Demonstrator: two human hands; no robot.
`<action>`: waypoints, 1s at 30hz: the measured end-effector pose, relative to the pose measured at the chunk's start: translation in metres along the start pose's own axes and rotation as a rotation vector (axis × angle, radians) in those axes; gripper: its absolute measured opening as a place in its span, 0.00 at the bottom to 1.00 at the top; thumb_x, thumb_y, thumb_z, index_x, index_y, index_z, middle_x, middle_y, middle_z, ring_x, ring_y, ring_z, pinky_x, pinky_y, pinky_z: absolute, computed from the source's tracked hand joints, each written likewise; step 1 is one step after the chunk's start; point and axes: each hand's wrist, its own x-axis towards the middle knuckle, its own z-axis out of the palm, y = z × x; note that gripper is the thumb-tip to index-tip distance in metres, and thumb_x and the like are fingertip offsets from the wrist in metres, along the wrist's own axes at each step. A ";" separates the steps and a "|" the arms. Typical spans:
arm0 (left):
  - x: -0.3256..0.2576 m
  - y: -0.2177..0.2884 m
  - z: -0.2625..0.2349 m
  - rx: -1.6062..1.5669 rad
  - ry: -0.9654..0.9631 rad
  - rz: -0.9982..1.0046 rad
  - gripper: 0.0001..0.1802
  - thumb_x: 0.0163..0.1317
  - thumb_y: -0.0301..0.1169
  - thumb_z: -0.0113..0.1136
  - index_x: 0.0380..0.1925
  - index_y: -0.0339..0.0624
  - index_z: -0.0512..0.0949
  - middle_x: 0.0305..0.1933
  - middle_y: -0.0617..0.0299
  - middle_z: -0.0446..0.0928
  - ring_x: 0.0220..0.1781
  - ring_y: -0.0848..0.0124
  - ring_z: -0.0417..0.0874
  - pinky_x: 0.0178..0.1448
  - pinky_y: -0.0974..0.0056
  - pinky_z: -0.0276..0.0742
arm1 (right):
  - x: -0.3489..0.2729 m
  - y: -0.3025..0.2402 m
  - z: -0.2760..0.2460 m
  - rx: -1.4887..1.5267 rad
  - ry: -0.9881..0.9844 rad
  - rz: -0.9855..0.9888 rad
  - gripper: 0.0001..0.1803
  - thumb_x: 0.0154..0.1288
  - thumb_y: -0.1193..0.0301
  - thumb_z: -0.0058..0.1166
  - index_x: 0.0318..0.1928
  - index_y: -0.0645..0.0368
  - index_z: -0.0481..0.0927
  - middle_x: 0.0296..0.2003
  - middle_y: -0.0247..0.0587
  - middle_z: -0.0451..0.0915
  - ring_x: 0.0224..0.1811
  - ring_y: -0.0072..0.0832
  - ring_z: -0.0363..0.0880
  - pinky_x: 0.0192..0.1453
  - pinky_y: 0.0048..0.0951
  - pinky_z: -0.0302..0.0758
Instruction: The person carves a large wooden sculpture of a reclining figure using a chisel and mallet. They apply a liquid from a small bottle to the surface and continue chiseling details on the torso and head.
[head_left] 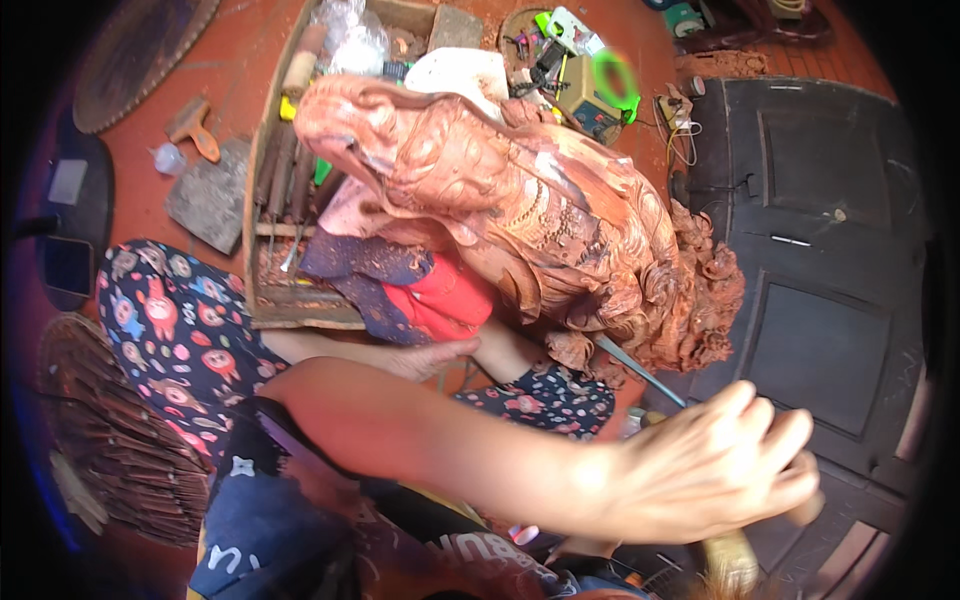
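Item under inspection: a wooden carving (575,225), lying on its back or tilted, with its upper end across a wooden tray (310,318) and a red and dark blue cloth (440,300) bunched beneath its near side. Its long axis runs obliquely, from the carved head at far left to the dense, knotted carving at nearer right.

Governing relation: the carving lies ahead of the left hand (705,465) and mostly to its left. The left is the nearer of the hands on the evidence available, and the end closest to it is the knotted right-hand one. A slim metal chisel (645,372) spans the gap, its blade pointing forward and leftward to the carving's near lower edge (whether the tip touches wood or merely passes beneath the overhang cannot be determined).

Pose: the left forearm crosses in front of the body from left to right, roughly level in view, with the elbow well out to the left. The back of the left hand faces upward; its fingers are curled round the chisel, whose handle appears to emerge beyond them. The right hand is not visible; its state cannot be told, nor whether it holds the yellowish object (732,562) below the left hand.
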 end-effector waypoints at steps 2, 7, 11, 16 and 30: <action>0.015 -0.017 0.016 -0.063 0.202 0.116 0.15 0.54 0.41 0.56 0.31 0.40 0.74 0.28 0.62 0.68 0.27 0.70 0.71 0.29 0.66 0.63 | 0.015 -0.002 -0.001 0.114 0.095 0.183 0.13 0.51 0.72 0.62 0.36 0.62 0.73 0.35 0.45 0.78 0.38 0.36 0.78 0.46 0.38 0.75; 0.032 -0.041 0.014 -0.268 0.471 0.022 0.25 0.52 0.53 0.63 0.18 0.40 0.76 0.19 0.54 0.74 0.24 0.61 0.79 0.29 0.59 0.74 | 0.032 0.000 -0.004 0.376 0.222 0.495 0.12 0.53 0.72 0.59 0.35 0.62 0.72 0.38 0.46 0.77 0.42 0.35 0.77 0.48 0.38 0.74; 0.031 -0.050 0.014 -0.257 0.488 -0.067 0.30 0.55 0.58 0.59 0.16 0.40 0.74 0.16 0.55 0.73 0.22 0.60 0.79 0.29 0.58 0.74 | 0.028 -0.005 -0.003 0.473 0.259 0.607 0.11 0.54 0.71 0.58 0.35 0.62 0.72 0.39 0.46 0.76 0.44 0.35 0.76 0.50 0.38 0.73; 0.033 -0.064 0.012 -0.143 0.535 -0.189 0.31 0.56 0.59 0.57 0.14 0.40 0.74 0.14 0.55 0.73 0.19 0.60 0.79 0.26 0.57 0.74 | 0.026 -0.009 0.011 0.392 0.160 0.523 0.12 0.54 0.72 0.55 0.37 0.62 0.70 0.40 0.46 0.74 0.46 0.34 0.74 0.54 0.37 0.70; 0.030 -0.075 0.007 -0.168 0.540 -0.261 0.31 0.55 0.56 0.58 0.11 0.38 0.77 0.11 0.54 0.73 0.14 0.61 0.78 0.22 0.58 0.73 | 0.036 -0.021 0.033 0.211 -0.086 0.177 0.17 0.46 0.74 0.57 0.36 0.57 0.64 0.35 0.37 0.66 0.41 0.28 0.66 0.54 0.30 0.63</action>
